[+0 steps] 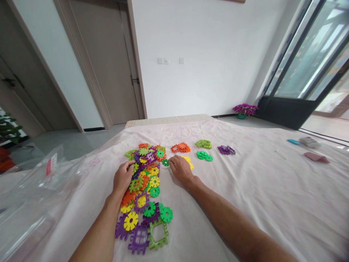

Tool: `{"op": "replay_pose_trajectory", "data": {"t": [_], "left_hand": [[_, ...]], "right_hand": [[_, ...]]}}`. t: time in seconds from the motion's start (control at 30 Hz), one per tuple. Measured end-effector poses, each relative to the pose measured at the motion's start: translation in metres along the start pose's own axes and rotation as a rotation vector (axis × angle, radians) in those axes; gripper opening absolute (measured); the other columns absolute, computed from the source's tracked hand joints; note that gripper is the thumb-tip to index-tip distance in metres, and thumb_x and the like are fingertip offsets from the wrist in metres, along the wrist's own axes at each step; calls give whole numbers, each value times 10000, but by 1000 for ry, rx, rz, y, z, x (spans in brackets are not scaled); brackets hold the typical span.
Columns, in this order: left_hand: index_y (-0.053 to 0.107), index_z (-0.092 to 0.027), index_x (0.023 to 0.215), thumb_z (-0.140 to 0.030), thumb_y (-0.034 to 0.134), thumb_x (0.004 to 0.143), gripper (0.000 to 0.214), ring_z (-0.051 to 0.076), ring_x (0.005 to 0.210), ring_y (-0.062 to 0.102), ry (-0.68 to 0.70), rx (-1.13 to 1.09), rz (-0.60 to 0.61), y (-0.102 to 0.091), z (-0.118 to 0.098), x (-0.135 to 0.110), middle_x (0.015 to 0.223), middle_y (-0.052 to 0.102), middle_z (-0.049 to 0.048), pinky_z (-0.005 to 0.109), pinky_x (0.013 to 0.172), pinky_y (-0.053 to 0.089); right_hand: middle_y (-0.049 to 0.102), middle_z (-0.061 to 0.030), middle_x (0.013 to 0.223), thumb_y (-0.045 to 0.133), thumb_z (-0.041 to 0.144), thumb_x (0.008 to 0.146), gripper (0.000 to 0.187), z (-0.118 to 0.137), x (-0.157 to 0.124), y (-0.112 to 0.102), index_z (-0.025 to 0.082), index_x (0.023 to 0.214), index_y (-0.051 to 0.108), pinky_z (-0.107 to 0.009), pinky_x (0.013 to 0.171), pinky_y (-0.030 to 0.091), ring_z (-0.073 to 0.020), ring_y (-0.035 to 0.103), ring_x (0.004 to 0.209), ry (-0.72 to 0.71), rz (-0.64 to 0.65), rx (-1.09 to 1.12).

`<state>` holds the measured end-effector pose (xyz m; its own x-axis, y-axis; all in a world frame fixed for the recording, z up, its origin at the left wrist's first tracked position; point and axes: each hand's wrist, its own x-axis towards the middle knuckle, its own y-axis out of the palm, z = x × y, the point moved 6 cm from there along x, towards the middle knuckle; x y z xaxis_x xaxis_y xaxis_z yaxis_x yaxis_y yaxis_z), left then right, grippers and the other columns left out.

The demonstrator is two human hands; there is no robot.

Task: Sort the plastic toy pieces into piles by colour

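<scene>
A heap of plastic building pieces (141, 183) lies on the cloth, mixing toothed square frames and notched discs in purple, green, yellow and orange. My left hand (124, 177) rests at the heap's left edge, fingers bent and a little apart, with nothing visible held. My right hand (180, 169) is just right of the heap, its fingertips pinched at the rim of a green notched disc (165, 162). Partly behind this hand lie yellow discs (189, 162). Sorted little piles stand beyond: orange pieces (181, 147), light green pieces (204, 144), green discs (204, 156) and purple pieces (226, 150).
A pale patterned cloth (251, 196) covers the surface. Clear plastic bags (40, 189) lie at the left. At the far right are a pink cloth piece (316, 157), a whitish block (310, 142) and a blue item (293, 142). Purple flowers (244, 109) stand on the floor behind.
</scene>
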<state>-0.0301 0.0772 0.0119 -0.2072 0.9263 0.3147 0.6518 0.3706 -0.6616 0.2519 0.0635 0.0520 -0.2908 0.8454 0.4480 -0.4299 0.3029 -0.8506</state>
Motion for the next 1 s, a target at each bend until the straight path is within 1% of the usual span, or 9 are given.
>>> {"op": "replay_pose_trajectory", "data": {"t": [0.1, 0.23, 0.37, 0.5, 0.63, 0.7, 0.77, 0.9, 1.0], "left_hand": [[659, -253, 1137, -351, 465, 875, 341, 219, 1122, 606, 6, 13, -3, 0, 1, 1, 1195, 674, 43, 343, 982, 456], [662, -248, 1131, -361, 463, 873, 345, 215, 1094, 623, 13, 9, -4, 1, 0, 0, 1187, 679, 44, 337, 974, 464], [660, -247, 1134, -355, 456, 875, 347, 217, 1099, 621, 5, 8, 1, 0, -1, 0, 1198, 673, 47, 349, 988, 455], [657, -254, 1137, -363, 455, 877, 347, 216, 1110, 616, 5, 12, -2, 1, 2, 1, 1201, 670, 44, 341, 976, 462], [657, -261, 1138, -370, 458, 878, 345, 206, 1101, 620, 11, 14, -6, 3, 6, 2, 1191, 679, 36, 320, 955, 470], [658, -265, 1133, -369, 457, 879, 340, 206, 1101, 620, 13, 13, -5, 4, 7, 3, 1188, 680, 34, 320, 951, 472], [659, -265, 1129, -367, 457, 880, 337, 207, 1107, 617, 17, 14, -8, 4, 7, 3, 1192, 678, 34, 322, 955, 470], [657, -261, 1131, -366, 454, 882, 338, 210, 1110, 617, 18, 18, -9, 2, 5, 2, 1184, 682, 35, 325, 959, 467], [658, -260, 1129, -362, 451, 882, 337, 215, 1100, 620, 4, 17, -3, 1, 2, 1, 1181, 683, 38, 334, 956, 468]], "right_hand": [[655, -60, 898, 420, 244, 967, 246, -29, 4, -11, 188, 898, 649, -265, 774, 361, -176, 568, 872, 127, -91, 18], [666, -71, 862, 416, 236, 939, 276, -79, 2, -27, 176, 832, 663, -266, 757, 362, -181, 568, 843, 315, -196, -17], [668, -57, 841, 461, 231, 880, 239, -123, -5, -41, 181, 775, 669, -258, 734, 359, -177, 568, 825, 455, -257, -75], [671, -68, 879, 489, 258, 841, 223, -150, -15, -54, 191, 771, 690, -275, 746, 361, -197, 560, 851, 551, -299, -119], [655, -113, 943, 476, 293, 847, 253, -168, -26, -64, 182, 850, 703, -328, 795, 360, -241, 535, 898, 689, -364, -159], [640, -136, 971, 450, 295, 865, 280, -173, -29, -66, 168, 906, 695, -348, 814, 360, -257, 521, 925, 746, -400, -159], [632, -136, 989, 428, 282, 879, 285, -173, -28, -65, 166, 935, 682, -355, 839, 361, -258, 517, 946, 734, -433, -140], [638, -91, 977, 451, 248, 876, 234, -151, -16, -57, 182, 915, 673, -323, 860, 378, -224, 536, 959, 544, -435, -44], [642, -66, 934, 478, 228, 876, 206, -118, -6, -46, 186, 894, 679, -286, 805, 402, -192, 561, 891, 352, -358, 42]]}}
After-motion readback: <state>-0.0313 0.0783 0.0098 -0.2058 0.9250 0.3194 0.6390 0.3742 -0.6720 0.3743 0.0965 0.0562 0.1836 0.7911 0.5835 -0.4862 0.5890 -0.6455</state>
